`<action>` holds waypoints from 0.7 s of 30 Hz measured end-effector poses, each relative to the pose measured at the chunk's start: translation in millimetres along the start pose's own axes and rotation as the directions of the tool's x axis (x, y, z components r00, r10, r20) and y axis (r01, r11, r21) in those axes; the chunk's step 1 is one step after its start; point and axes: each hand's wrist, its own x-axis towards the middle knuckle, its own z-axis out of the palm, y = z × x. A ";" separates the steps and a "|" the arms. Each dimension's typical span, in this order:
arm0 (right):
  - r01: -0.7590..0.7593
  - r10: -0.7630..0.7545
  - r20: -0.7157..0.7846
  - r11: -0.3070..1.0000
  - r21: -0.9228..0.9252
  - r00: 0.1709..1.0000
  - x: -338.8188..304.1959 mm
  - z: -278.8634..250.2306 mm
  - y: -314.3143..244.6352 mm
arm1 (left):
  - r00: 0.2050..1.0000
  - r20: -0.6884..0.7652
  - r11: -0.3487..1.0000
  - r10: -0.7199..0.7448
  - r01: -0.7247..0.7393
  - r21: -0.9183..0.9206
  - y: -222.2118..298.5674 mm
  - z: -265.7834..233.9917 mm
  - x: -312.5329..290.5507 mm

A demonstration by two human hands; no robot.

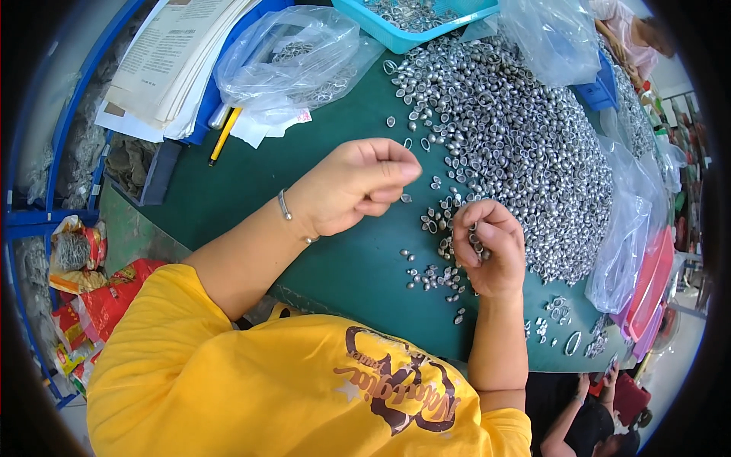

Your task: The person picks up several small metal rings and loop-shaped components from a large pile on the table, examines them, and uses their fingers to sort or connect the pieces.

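My left hand, with a silver bracelet at its wrist, hovers over the dark green table. Its thumb presses against curled fingers in a pinch; whatever lies between them cannot be made out. To its right, my right hand is curled palm up at the near edge of a large heap of small silver metal pieces, rounded and hollow like little cups. A few such metal pieces show inside its bent fingers. Loose pieces lie scattered just left of that wrist.
A turquoise basket and clear plastic bags stand at the back. A yellow pencil lies by stacked papers. Red trays sit on the right. Other people are at the far right and lower right.
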 end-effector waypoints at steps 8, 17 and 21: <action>0.384 -0.297 0.408 -0.138 -0.913 0.864 26.2 28.4 15.0 | 0.992 -0.092 0.994 0.082 -0.088 -0.072 3.6 -9.5 2.9; 0.194 -0.159 0.121 0.613 -0.766 0.980 18.2 16.4 6.1 | 0.992 -0.112 0.998 0.052 -0.047 0.046 -2.9 -3.3 0.6; -0.088 0.095 0.040 0.985 -0.150 0.995 6.3 -0.2 -4.1 | 0.992 -0.116 0.997 0.040 -0.032 0.073 -5.6 1.3 -0.4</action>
